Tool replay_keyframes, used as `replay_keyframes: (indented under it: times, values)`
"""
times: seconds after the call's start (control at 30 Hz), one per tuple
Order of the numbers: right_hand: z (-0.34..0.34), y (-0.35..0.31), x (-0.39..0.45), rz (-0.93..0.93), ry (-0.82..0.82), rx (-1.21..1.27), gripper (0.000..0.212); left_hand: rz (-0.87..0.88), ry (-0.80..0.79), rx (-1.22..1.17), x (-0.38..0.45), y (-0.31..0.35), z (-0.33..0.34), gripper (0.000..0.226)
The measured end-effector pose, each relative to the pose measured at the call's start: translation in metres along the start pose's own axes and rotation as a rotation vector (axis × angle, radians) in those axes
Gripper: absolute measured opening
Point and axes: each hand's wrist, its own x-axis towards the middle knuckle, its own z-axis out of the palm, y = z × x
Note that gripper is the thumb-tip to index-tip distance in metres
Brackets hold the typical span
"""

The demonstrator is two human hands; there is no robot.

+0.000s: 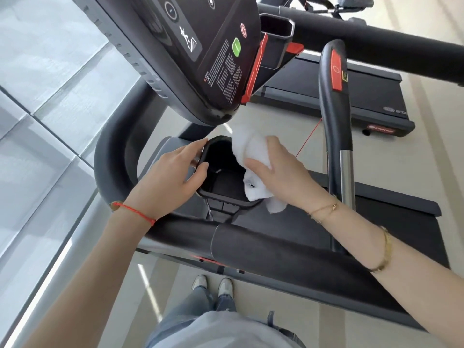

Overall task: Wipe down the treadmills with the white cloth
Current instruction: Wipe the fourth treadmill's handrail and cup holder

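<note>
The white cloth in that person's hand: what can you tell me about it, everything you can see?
The white cloth looks soft and fluffy, like a small towel, bunched up rather than folded flat. The right hand grips it, fingers curled over its middle. It drapes over the right rim of the black cup holder on the treadmill, one end poking out above the hand, the other hanging below the wrist. A small dark mark, maybe a tag, shows near the lower part. The left hand rests on the holder's opposite rim, not touching the cloth.
</note>
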Motion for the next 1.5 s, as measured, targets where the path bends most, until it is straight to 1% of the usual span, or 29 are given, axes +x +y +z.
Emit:
replay_keyframes:
  times: [0.07,0.1,0.2,0.27,0.33,0.37,0.5,0.6,0.7,0.77,0.87,0.97,1.0,1.07,1.13,1.2,1.27,1.33,1.43,1.5]
  values:
    - [0.011,0.002,-0.017,0.089,0.01,0.175,0.034,0.002,0.006,0.019,0.0,-0.001,0.0,0.051]
    - [0.015,0.002,-0.018,0.107,0.014,0.212,0.034,0.003,0.008,0.024,0.0,-0.001,0.0,0.051]
    - [0.006,-0.006,0.002,0.104,0.013,0.148,0.032,0.016,0.009,0.021,0.0,-0.001,0.0,0.05]
    - [-0.006,-0.01,0.015,0.097,-0.056,0.111,0.037,0.018,0.016,0.017,0.0,-0.002,0.001,0.049]
    - [-0.01,-0.008,0.015,0.092,-0.103,0.144,0.04,0.019,0.019,0.003,-0.001,-0.003,0.001,0.049]
    - [-0.009,-0.007,0.009,0.1,-0.101,0.173,0.04,0.019,0.014,-0.007,-0.001,-0.004,0.002,0.049]
    - [0.003,-0.006,-0.02,0.17,-0.015,0.283,0.05,0.038,-0.004,-0.051,0.003,-0.01,0.001,0.049]
    - [0.013,-0.013,-0.043,0.245,0.04,0.371,0.054,0.036,-0.054,-0.133,0.008,-0.015,0.0,0.052]
    - [0.021,-0.021,-0.064,0.309,0.071,0.438,0.053,0.074,-0.115,-0.141,0.014,-0.021,-0.002,0.056]
    - [0.023,-0.026,-0.076,0.319,0.106,0.456,0.051,0.115,-0.16,-0.129,0.02,-0.024,-0.005,0.057]
    - [0.026,-0.037,-0.092,0.289,0.204,0.431,0.048,0.161,-0.216,-0.15,0.031,-0.029,-0.01,0.054]
    - [0.029,-0.046,-0.105,0.212,0.269,0.374,0.057,0.224,-0.23,-0.165,0.04,-0.035,-0.016,0.043]
    - [0.027,-0.047,-0.109,0.175,0.261,0.353,0.06,0.242,-0.237,-0.178,0.043,-0.037,-0.019,0.038]
    - [0.024,-0.05,-0.113,0.091,0.174,0.274,0.061,0.274,-0.257,-0.214,0.047,-0.041,-0.022,0.032]
    - [0.023,-0.057,-0.112,-0.005,0.059,0.079,0.064,0.293,-0.279,-0.232,0.049,-0.042,-0.025,0.031]
    - [0.03,-0.068,-0.102,-0.06,0.007,-0.179,0.065,0.301,-0.311,-0.24,0.05,-0.044,-0.026,0.032]
    - [0.04,-0.085,-0.086,-0.049,0.013,-0.429,0.066,0.31,-0.328,-0.255,0.052,-0.047,-0.028,0.033]
    - [0.051,-0.103,-0.065,0.035,0.004,-0.583,0.065,0.31,-0.335,-0.275,0.053,-0.05,-0.03,0.033]
    - [0.066,-0.119,-0.041,0.135,0.078,-0.593,0.052,0.279,-0.354,-0.334,0.051,-0.051,-0.029,0.036]
    - [0.073,-0.122,-0.044,0.173,0.137,-0.597,0.052,0.27,-0.362,-0.364,0.051,-0.052,-0.028,0.036]
